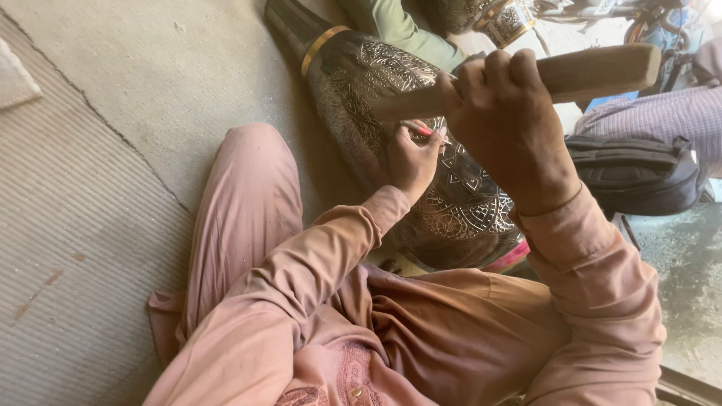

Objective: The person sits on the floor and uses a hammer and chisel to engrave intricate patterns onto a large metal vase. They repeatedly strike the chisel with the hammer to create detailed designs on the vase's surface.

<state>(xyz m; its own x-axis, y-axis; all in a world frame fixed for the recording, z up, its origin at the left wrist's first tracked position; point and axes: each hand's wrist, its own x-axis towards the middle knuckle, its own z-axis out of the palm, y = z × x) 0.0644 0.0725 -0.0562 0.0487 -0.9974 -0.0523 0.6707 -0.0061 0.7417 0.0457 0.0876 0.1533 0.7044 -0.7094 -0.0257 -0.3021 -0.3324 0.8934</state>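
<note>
Engraved vase, chisel, raised mallet

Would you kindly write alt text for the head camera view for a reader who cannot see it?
A seated person in pink clothes holds a wooden mallet raised in the right hand, while the left hand sets a thin red-tipped tool against a large dark engraved metal vase lying across the lap. A black bag sits alongside.

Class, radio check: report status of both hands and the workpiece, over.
Left hand pinching a thin red-tipped tool against the engraved metal vase. Right hand gripping a wooden mallet, raised. Nothing between them.
</note>
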